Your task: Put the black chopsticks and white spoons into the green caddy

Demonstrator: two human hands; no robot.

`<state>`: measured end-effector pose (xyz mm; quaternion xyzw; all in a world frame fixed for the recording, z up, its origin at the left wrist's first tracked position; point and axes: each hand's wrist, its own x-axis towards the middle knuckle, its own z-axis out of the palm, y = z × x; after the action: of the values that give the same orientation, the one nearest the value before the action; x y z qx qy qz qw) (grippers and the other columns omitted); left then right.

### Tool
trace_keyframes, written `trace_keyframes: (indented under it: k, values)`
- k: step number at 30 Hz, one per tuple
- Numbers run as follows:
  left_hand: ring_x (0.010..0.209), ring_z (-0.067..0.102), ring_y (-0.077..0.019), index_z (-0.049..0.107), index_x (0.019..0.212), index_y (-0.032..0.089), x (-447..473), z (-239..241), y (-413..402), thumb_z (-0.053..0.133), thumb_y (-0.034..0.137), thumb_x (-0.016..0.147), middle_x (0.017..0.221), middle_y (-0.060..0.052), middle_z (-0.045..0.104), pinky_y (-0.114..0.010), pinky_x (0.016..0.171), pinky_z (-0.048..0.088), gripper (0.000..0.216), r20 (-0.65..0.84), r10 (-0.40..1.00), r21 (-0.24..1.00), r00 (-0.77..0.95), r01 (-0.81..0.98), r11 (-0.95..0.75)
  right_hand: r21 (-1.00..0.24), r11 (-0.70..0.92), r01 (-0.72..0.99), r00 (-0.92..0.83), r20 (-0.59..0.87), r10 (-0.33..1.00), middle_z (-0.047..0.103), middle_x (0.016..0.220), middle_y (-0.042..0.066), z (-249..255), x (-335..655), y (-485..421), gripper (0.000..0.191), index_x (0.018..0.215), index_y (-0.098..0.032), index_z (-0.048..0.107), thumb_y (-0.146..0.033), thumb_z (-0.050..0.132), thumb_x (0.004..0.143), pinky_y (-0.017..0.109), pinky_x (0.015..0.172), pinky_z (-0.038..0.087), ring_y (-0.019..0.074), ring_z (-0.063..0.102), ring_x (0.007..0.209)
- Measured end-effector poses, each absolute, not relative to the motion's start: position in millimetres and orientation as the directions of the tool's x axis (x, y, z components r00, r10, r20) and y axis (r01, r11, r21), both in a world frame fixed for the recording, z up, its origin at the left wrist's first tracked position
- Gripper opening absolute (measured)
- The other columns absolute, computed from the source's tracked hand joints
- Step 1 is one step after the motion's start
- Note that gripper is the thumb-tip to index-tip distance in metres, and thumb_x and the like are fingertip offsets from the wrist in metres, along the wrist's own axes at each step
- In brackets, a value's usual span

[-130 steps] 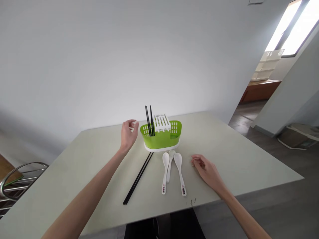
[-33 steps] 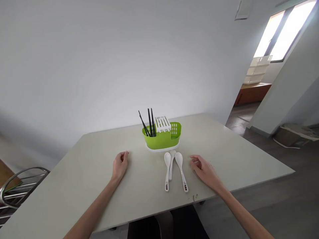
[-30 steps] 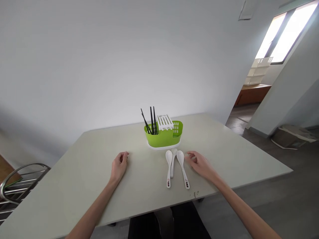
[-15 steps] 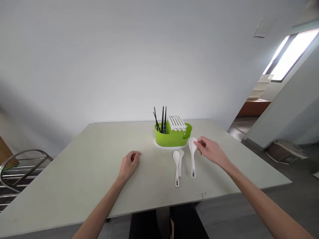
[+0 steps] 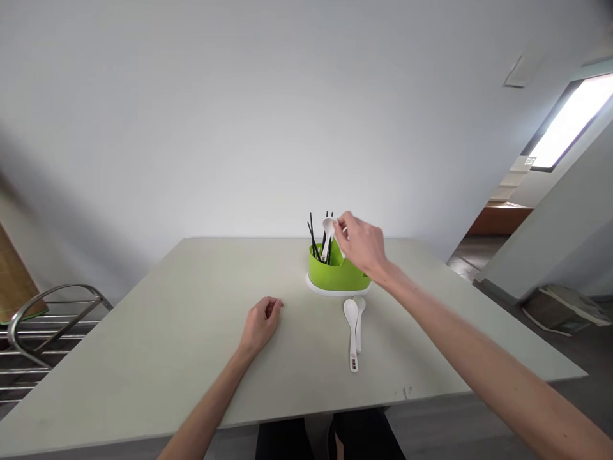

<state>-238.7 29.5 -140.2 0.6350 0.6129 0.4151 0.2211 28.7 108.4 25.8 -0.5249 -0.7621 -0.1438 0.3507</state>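
Observation:
Pinched by its bowl end, a white spoon hangs from my right hand, handle down over the left part of the green utensil holder. Black chopsticks stand in that same part, beside the spoon. My right hand hides most of the holder's white rack. Two more white spoons, a front one and one partly under it, lie on the table before the holder, handles toward me. My left hand rests on the table to the left, fingers curled in, with nothing visible in it.
The pale table reaches back to a plain wall. A metal rack stands past the table's left edge. On the floor at the right is a covered bin-like box.
My right hand has carried the spoon up and leftward, from beside the holder to above its chopstick side. The view has shifted slightly; my left hand stays on the table.

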Motion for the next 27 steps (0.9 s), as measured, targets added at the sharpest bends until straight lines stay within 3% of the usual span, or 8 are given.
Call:
trace_keyframes:
  k: [3, 7, 21, 27]
  values:
    - [0.066, 0.057, -0.0191, 0.07, 0.086, 0.024, -239, -143, 30, 0.047, 0.053, 0.094, 0.073, -0.002, 0.066, -0.031, 0.065, 0.044, 0.038, 0.256, 0.962, 0.787, -0.091, 0.598, -0.153, -0.018, 0.374, 0.927, -0.289, 0.601, 0.745, 0.078, 0.097, 0.012, 10, 8, 112, 0.031, 0.106, -0.019, 0.06, -0.033, 0.033, 0.112, 0.029, 0.061, 0.03, 0.0227, 0.069, 0.072]
    - [0.067, 0.056, -0.0192, 0.069, 0.086, 0.024, -238, -144, 29, 0.046, 0.051, 0.095, 0.075, -0.003, 0.067, -0.032, 0.065, 0.043, 0.036, 0.244, 0.967, 0.775, -0.077, 0.614, -0.146, 0.065, 0.378, 0.924, -0.354, 0.523, 0.776, 0.079, 0.098, 0.012, -9, -9, 119, 0.028, 0.111, -0.018, 0.062, -0.027, 0.036, 0.109, 0.029, 0.064, 0.03, 0.0242, 0.07, 0.078]
    - [0.068, 0.057, -0.0193, 0.069, 0.086, 0.024, -239, -142, 30, 0.046, 0.046, 0.096, 0.075, -0.003, 0.067, -0.032, 0.065, 0.043, 0.034, 0.245, 0.969, 0.731, -0.031, 0.663, -0.163, 0.097, 0.348, 0.933, -0.352, 0.451, 0.82, 0.077, 0.097, 0.016, -33, -25, 133, 0.023, 0.11, -0.015, 0.064, -0.021, 0.044, 0.102, 0.032, 0.067, 0.038, 0.027, 0.07, 0.083]
    - [0.067, 0.056, -0.0198, 0.071, 0.088, 0.024, -237, -139, 28, 0.046, 0.047, 0.096, 0.076, -0.004, 0.067, -0.032, 0.065, 0.043, 0.035, 0.235, 0.972, 0.715, -0.012, 0.679, -0.165, 0.104, 0.466, 0.878, -0.446, 0.528, 0.723, 0.075, 0.095, 0.015, -33, -11, 115, 0.021, 0.104, -0.016, 0.064, -0.031, 0.05, 0.102, 0.038, 0.083, 0.043, 0.0304, 0.066, 0.093]
